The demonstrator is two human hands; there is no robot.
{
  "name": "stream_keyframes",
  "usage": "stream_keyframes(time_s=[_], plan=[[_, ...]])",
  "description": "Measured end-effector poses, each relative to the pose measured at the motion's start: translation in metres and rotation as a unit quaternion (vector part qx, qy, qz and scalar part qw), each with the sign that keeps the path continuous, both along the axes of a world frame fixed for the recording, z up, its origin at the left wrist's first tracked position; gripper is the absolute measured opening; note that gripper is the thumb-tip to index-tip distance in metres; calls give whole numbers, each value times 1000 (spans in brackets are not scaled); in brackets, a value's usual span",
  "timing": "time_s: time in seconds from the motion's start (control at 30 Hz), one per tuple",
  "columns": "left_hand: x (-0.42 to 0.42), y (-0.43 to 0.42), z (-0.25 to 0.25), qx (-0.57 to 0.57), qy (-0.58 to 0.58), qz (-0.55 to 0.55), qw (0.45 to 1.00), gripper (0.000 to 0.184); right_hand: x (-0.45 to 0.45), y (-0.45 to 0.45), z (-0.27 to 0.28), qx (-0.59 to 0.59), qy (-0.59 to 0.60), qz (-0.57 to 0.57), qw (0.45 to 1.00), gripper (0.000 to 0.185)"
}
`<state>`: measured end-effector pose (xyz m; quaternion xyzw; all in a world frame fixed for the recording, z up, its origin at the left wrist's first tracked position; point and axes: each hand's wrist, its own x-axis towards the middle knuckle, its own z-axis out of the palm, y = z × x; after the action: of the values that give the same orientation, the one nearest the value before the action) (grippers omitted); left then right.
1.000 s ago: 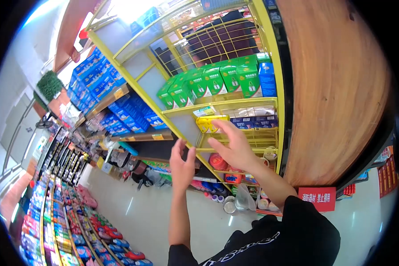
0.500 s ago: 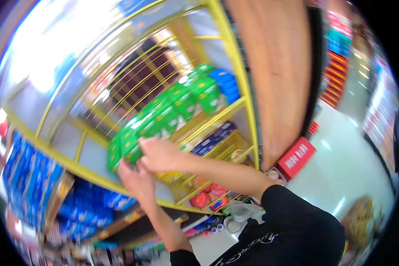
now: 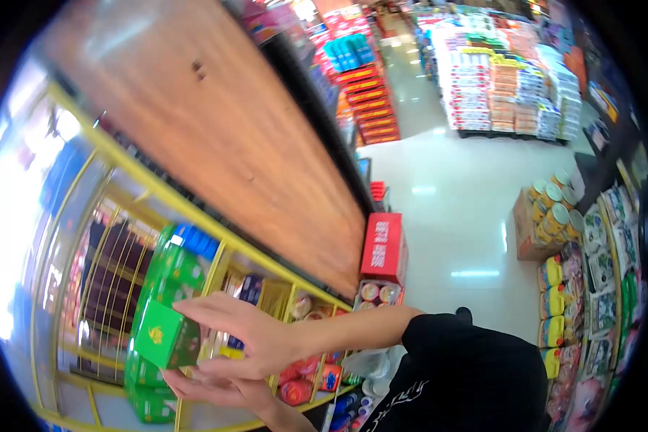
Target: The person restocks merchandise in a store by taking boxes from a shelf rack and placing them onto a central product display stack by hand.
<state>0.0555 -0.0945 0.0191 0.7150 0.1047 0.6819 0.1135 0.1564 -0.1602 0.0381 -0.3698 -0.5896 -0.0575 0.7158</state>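
Note:
A green box (image 3: 158, 334) with a small yellow mark is held in front of the yellow-framed shelf (image 3: 219, 270). My right hand (image 3: 255, 333) grips its side, fingers along the upper edge and thumb lower down. From below, my left hand (image 3: 227, 396) supports the same box, fingertips at its lower corner; my right hand partly covers it. Behind the box stands a row of similar green packs (image 3: 167, 273) on the shelf, partly hidden. Blue packs (image 3: 196, 241) sit at the row's far end.
A wooden panel (image 3: 216, 122) rises beside the shelf. Red round packages (image 3: 295, 391) lie on a lower level. On the floor stand a red box (image 3: 384, 248), a carton (image 3: 523, 227) of gold-coloured cans, and stacked goods (image 3: 475, 86) farther off.
The view has swung right, bringing the aisle into sight. A green box now shows clearly between my hands, in front of the row; earlier both hands were at the row's near end.

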Motion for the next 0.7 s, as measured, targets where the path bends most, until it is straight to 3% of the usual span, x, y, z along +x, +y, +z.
stream_keyframes(time_s=[0.03,0.17,0.27,0.4,0.5,0.57,0.7], plan=[[16,-14,-3,23,2,57,998,69,15,-14,-10,23,-32,-66,997,82],[103,-101,-18,-20,-23,-134,991,80,87,-99,-42,63,-51,-113,990,89],[175,-165,-47,4,-21,-179,984,80,148,-179,-61,79,-59,-160,982,91],[265,-267,-85,-12,10,-378,926,80,216,-290,-97,38,8,-262,964,93],[331,-364,-118,-97,-71,-399,909,68,250,-369,-111,5,47,-359,932,88],[351,-391,-136,-54,27,-422,904,60,272,-410,-126,-10,79,-424,902,85],[394,-450,-143,-119,189,-541,811,61,312,-473,-150,-19,169,-506,845,81]])
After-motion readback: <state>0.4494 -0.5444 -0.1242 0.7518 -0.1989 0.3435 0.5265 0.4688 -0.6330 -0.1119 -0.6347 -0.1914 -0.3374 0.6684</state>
